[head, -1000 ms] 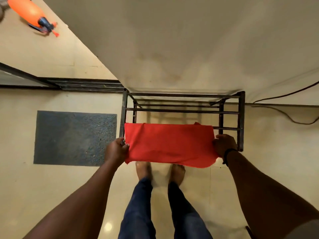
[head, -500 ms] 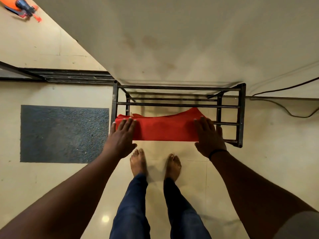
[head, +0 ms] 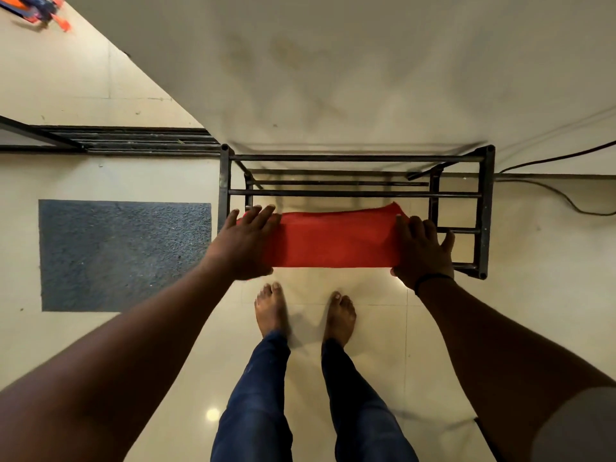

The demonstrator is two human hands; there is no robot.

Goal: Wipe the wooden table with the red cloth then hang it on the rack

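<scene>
The red cloth (head: 335, 240) lies draped over the near bars of the black metal rack (head: 485, 211), which stands against the wall. My left hand (head: 245, 243) rests flat on the cloth's left end, fingers spread. At the cloth's right end my right hand (head: 421, 250) lies flat as well, its thumb under the front edge. Neither hand grips the cloth. The wooden table is not in view.
A grey doormat (head: 125, 255) lies on the tiled floor left of the rack. My bare feet (head: 271, 308) stand just in front of the rack. A black cable (head: 566, 195) runs along the wall at right. An orange object (head: 33, 8) lies far left.
A second ago both hands held the cloth's ends spread over the rack's front. The cloth now lies folded over the bars and my hands press flat on it, slightly further apart.
</scene>
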